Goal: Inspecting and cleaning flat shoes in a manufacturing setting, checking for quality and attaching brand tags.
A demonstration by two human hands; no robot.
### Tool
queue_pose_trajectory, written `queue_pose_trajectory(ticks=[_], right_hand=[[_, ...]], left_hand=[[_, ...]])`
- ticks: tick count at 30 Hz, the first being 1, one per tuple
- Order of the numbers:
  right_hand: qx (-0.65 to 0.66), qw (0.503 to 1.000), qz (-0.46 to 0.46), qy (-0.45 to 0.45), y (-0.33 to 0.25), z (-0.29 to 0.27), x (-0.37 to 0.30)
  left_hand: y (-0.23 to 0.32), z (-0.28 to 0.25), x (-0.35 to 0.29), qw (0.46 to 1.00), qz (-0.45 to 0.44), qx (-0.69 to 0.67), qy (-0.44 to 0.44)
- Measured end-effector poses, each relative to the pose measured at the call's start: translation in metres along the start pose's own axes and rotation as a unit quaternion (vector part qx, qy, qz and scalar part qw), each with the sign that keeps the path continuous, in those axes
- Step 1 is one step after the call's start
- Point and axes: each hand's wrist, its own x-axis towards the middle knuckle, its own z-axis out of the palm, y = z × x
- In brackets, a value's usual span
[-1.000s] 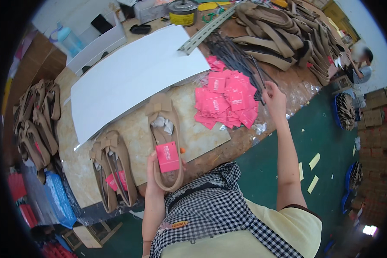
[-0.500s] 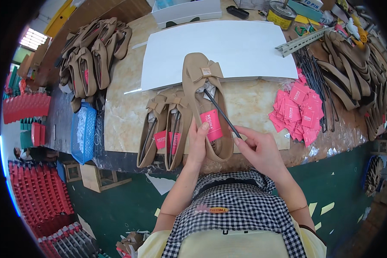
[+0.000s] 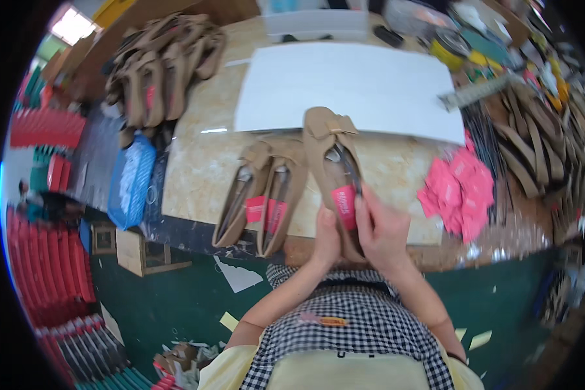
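Note:
My left hand is closed on the left side of a beige flat shoe, near its heel. The shoe points away from me and has a bow on its toe. A pink card lies inside it, with white stuffing toward the toe. My right hand is closed on the near end of a thin black rod, which runs into the shoe. Two matching shoes, a left one and a right one, lie to the left. Each has a rod and a pink card inside.
White paper covers the table's far part. Pink cards and black rods lie to the right, beside piled beige shoes. More shoes stand at the far left, behind a blue basket.
The rod has swung inward and now lies more nearly along the shoe. My right hand has moved in against the shoe's right side. The whole view has shifted and blurred.

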Motion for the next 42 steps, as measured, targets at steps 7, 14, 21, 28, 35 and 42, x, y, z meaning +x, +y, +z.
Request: queue_pose_trajectory(ticks=[7, 14, 21, 28, 35, 42], right_hand=[[0.109, 0.951, 0.198, -0.209, 0.005, -0.035, -0.027], [0.020, 0.957, 0.256, -0.137, 0.092, -0.035, -0.047], [-0.100, 0.990, 0.063, -0.072, 0.115, 0.027, -0.060], [-0.143, 0.980, 0.069, -0.116, 0.095, 0.029, -0.061], [-0.165, 0.979, 0.047, -0.113, 0.100, 0.028, -0.059], [-0.009, 0.997, 0.016, -0.068, 0.130, -0.024, -0.043]], left_hand=[[0.054, -0.003, -0.010, 0.996, -0.024, 0.084, -0.015], [0.121, -0.090, -0.012, 0.582, 0.077, 0.809, 0.039], [0.196, -0.122, 0.023, 0.721, 0.144, 0.678, -0.021], [0.417, -0.169, 0.243, 0.481, 0.340, 0.794, 0.149], [0.479, -0.124, 0.407, 0.439, 0.436, 0.746, 0.247], [0.218, 0.041, 0.245, 0.609, 0.372, 0.663, -0.227]])
